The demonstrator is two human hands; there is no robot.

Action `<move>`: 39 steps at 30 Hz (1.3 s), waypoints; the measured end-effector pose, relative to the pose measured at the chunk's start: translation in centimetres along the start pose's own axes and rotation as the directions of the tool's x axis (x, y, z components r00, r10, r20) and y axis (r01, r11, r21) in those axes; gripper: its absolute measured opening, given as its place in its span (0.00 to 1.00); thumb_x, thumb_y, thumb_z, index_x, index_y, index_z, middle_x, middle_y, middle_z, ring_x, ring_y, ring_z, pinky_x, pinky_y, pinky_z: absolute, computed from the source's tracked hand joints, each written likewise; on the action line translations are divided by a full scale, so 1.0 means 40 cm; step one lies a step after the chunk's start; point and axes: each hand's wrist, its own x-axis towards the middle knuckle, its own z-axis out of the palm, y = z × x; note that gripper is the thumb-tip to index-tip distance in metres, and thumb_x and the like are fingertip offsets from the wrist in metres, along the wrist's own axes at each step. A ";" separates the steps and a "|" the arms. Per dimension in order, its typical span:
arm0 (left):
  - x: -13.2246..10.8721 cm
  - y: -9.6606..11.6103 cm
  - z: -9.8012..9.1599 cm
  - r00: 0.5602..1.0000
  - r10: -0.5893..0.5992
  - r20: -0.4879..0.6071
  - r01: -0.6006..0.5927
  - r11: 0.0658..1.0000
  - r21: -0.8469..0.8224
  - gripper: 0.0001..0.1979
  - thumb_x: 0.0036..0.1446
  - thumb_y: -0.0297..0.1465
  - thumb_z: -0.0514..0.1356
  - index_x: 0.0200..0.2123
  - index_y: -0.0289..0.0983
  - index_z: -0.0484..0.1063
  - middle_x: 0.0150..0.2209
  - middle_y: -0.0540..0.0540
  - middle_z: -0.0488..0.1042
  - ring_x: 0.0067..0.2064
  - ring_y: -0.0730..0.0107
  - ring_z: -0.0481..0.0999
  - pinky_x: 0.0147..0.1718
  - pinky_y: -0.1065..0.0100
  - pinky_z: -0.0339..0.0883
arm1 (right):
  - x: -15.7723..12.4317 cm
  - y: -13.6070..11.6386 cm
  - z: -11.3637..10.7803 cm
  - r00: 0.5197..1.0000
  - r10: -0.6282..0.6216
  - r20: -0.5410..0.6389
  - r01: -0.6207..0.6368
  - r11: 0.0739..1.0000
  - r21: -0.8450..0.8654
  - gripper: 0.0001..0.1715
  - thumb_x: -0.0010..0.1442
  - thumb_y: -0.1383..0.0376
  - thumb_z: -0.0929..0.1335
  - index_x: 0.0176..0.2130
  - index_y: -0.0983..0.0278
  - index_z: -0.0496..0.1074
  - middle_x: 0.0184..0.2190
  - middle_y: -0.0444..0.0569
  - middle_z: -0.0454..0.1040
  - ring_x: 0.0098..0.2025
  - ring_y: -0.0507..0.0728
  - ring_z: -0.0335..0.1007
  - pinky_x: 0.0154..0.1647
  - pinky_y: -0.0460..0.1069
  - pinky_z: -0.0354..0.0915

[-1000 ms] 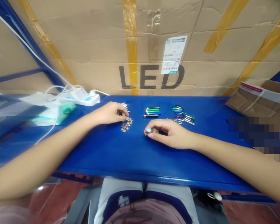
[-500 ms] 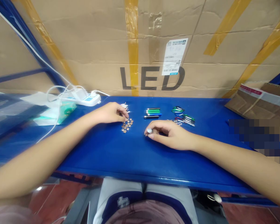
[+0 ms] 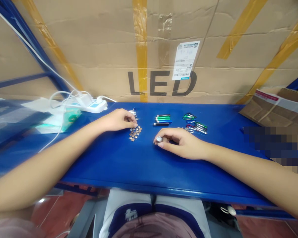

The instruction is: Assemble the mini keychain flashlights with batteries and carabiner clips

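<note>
My left hand (image 3: 121,119) reaches in from the left, thumb and fingers pinched together at the upper edge of a loose cluster of button cells (image 3: 134,134). What lies between those fingertips is hidden. Several small silver parts (image 3: 133,112) show just behind the fingers. My right hand (image 3: 180,142) rests to the right, curled around a small flashlight tube (image 3: 159,139); only its round silver end shows. Beyond that hand lies a row of black, green and blue tubes (image 3: 163,118) with silver ends. Farther right are several coloured carabiners (image 3: 200,127), some partly behind the right hand.
A blue table (image 3: 129,165) carries everything. A white power strip (image 3: 95,106) with cables and a green-white plastic packet (image 3: 71,115) are at the left. An open cardboard box (image 3: 270,105) stands right. A large carton marked LED (image 3: 101,49) forms the back.
My left fingertips have shifted very slightly to the right at the button cells. My right hand and the tube in it look unmoved.
</note>
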 end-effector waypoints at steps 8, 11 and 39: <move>-0.006 0.008 -0.007 0.999 -0.048 0.024 0.047 0.998 0.035 0.12 0.51 0.35 0.66 0.39 0.38 0.83 0.36 0.47 0.84 0.34 0.67 0.79 0.33 0.70 0.67 | 0.001 -0.003 -0.001 1.000 0.015 0.012 -0.015 1.000 -0.005 0.12 0.68 0.59 0.67 0.44 0.66 0.74 0.35 0.49 0.76 0.33 0.53 0.68 0.36 0.49 0.67; -0.004 0.006 -0.006 0.996 -0.063 0.056 0.061 0.997 0.037 0.12 0.51 0.34 0.65 0.38 0.38 0.83 0.35 0.47 0.84 0.33 0.67 0.79 0.33 0.71 0.67 | 0.002 -0.004 0.001 1.000 0.015 0.012 -0.015 1.000 0.003 0.13 0.68 0.59 0.67 0.44 0.66 0.74 0.36 0.50 0.76 0.33 0.53 0.69 0.37 0.49 0.68; -0.039 0.130 0.100 0.987 0.127 -0.103 -0.159 0.604 -0.781 0.12 0.53 0.34 0.72 0.37 0.34 0.78 0.29 0.49 0.79 0.26 0.80 0.73 0.25 0.77 0.66 | 0.005 0.010 0.004 1.000 0.025 0.002 -0.025 0.997 0.072 0.13 0.67 0.58 0.67 0.44 0.65 0.73 0.34 0.49 0.76 0.32 0.53 0.70 0.37 0.50 0.68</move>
